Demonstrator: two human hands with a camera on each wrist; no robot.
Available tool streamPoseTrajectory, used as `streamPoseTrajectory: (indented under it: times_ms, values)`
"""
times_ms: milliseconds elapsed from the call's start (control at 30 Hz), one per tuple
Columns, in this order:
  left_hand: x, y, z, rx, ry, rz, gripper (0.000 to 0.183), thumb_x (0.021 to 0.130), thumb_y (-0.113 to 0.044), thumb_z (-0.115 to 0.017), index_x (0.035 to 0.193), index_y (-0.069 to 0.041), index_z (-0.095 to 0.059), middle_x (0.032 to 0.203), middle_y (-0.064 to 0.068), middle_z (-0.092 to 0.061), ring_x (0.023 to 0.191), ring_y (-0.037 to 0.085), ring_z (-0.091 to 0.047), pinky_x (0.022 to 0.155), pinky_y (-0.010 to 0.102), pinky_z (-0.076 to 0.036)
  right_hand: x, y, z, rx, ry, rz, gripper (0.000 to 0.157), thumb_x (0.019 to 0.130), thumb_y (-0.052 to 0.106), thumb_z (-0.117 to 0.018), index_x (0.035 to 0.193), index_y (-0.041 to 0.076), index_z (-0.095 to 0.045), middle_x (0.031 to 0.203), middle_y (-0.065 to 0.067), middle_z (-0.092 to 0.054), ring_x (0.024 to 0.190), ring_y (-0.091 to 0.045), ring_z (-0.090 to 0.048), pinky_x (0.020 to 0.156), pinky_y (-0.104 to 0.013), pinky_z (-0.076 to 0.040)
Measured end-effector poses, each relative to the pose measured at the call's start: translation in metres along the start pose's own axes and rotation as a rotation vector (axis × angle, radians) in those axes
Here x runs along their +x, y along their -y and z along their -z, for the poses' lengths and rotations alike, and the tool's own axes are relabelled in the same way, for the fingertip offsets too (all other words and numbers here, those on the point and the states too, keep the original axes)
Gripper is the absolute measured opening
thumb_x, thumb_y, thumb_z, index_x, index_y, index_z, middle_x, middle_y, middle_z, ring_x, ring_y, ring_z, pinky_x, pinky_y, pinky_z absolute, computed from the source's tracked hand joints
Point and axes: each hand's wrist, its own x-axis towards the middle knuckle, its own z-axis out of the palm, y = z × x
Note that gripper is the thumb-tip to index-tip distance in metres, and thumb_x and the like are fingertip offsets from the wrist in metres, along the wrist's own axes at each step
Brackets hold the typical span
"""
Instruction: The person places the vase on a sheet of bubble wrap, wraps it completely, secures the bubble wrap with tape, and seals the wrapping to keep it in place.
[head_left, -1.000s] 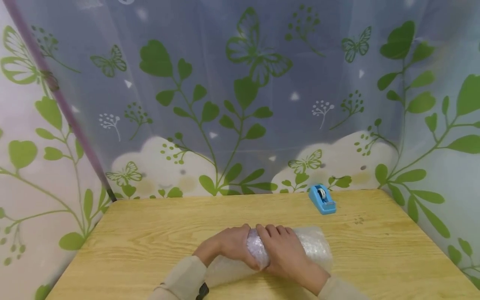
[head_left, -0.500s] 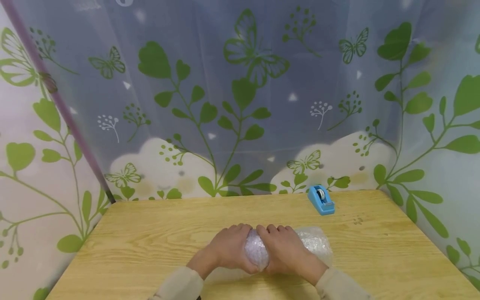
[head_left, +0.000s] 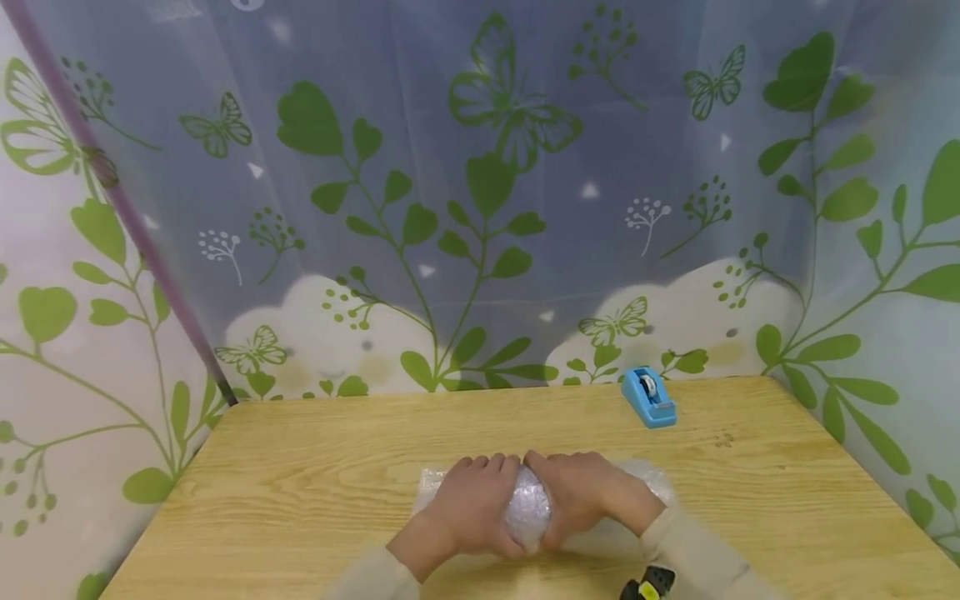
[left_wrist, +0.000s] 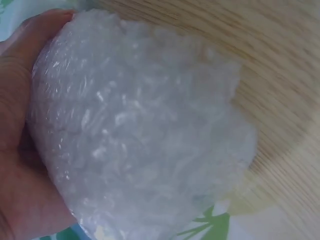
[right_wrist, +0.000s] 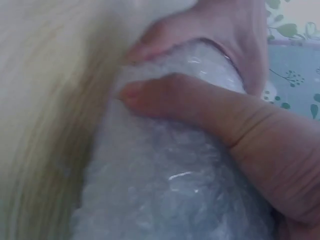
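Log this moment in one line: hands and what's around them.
left hand: grips bubble wrap | right hand: grips bubble wrap | hands: side by side | tape dispenser: on table, near far edge

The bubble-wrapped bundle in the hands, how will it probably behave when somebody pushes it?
The bundle may roll, since it looks rounded. Its ragged end would probably crumple, being see-through plastic. It might also slip, as the surface is glossy.
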Motion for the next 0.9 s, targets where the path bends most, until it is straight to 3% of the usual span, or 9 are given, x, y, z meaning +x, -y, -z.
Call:
streamPoseTrajectory:
  times_ms: [133,333,500,633,767,900]
  values:
    - [-0.001,-0.009,0.003,0.002,0.021,0.035,0.087,0.055,-0.065,-0.077,0.116,-0.008,-0.052,0.093,0.000,-0.057,0.078,0.017,-0.057,0.070,0.031,-0.048,-0.001,-0.003,0.008,0.074,0.094,-0.010,0.072,0.055,0.045,-0.086,0.111,0.020,-0.048,0.087,0.009,-0.054,0.074,-0.009,-0.053,0.065,-0.033,-0.048]
    - [-0.003,-0.021,0.005,0.064,0.008,0.087,0.092,0.050,-0.065,-0.080,0.115,-0.007,-0.051,0.094,0.003,-0.058,0.085,0.019,-0.058,0.073,0.034,-0.048,0.000,-0.010,0.015,0.203,0.208,-0.015,0.071,0.057,0.039,-0.087,0.114,0.022,-0.047,0.093,0.012,-0.054,0.081,-0.007,-0.054,0.073,-0.031,-0.048]
    - [-0.004,-0.025,0.004,0.094,-0.043,0.087,0.088,0.050,-0.064,-0.080,0.110,-0.006,-0.054,0.090,0.004,-0.058,0.080,0.019,-0.058,0.067,0.031,-0.048,0.003,-0.014,0.019,0.258,0.289,0.007,0.068,0.059,0.033,-0.087,0.112,0.022,-0.046,0.095,0.012,-0.053,0.085,-0.006,-0.053,0.077,-0.028,-0.047]
    - [-0.002,-0.023,0.005,0.039,-0.013,0.064,0.081,0.052,-0.063,-0.079,0.104,-0.007,-0.053,0.083,0.001,-0.055,0.072,0.016,-0.056,0.062,0.029,-0.047,0.005,-0.016,0.020,0.303,0.335,0.027,0.064,0.060,0.029,-0.087,0.110,0.023,-0.048,0.096,0.013,-0.053,0.087,-0.005,-0.052,0.078,-0.026,-0.046]
    - [0.001,-0.020,0.005,0.019,0.039,0.057,0.080,0.051,-0.064,-0.079,0.102,-0.008,-0.052,0.080,0.000,-0.053,0.070,0.015,-0.055,0.061,0.028,-0.046,0.004,-0.016,0.018,0.338,0.326,-0.003,0.062,0.060,0.028,-0.087,0.109,0.023,-0.049,0.096,0.012,-0.053,0.086,-0.006,-0.052,0.078,-0.027,-0.046]
    - [0.003,-0.021,0.007,0.052,0.059,0.064,0.081,0.049,-0.065,-0.080,0.101,-0.008,-0.053,0.079,-0.001,-0.053,0.068,0.015,-0.055,0.059,0.027,-0.046,-0.003,-0.007,0.015,0.173,0.202,-0.059,0.074,0.056,0.042,-0.088,0.117,0.020,-0.052,0.099,0.009,-0.054,0.088,-0.012,-0.053,0.077,-0.034,-0.047]
